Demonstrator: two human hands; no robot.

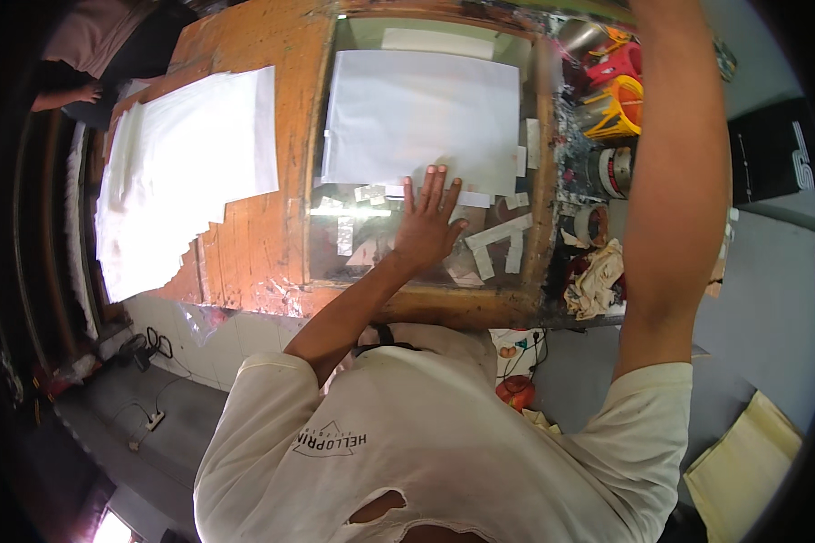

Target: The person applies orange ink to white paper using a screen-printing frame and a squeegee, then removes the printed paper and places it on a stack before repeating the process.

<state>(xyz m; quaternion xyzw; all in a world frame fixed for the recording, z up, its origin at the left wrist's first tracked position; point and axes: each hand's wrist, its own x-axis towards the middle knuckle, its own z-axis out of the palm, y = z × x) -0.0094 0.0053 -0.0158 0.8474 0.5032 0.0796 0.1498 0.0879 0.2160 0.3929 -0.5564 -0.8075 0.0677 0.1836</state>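
Note:
My left hand (428, 217) lies palm down with its fingers spread. Its fingertips rest on the near edge of a white, slightly see-through sheet (423, 113). That sheet lies over a glass panel (371, 258) set in a wooden table (290, 36). Strips of whitish tape (498, 232) are stuck to the glass around the hand and along the sheet's sides. My right arm (675, 181) reaches up and forward past the top of the picture, so the right hand is out of sight.
A stack of white sheets (186, 163) covers the table's left part. Along the right side stand a yellow-rimmed container (620, 109), a jar (612, 172), a tape roll (591, 224) and a crumpled rag (598, 281). Another person's hand (89, 93) shows at far left.

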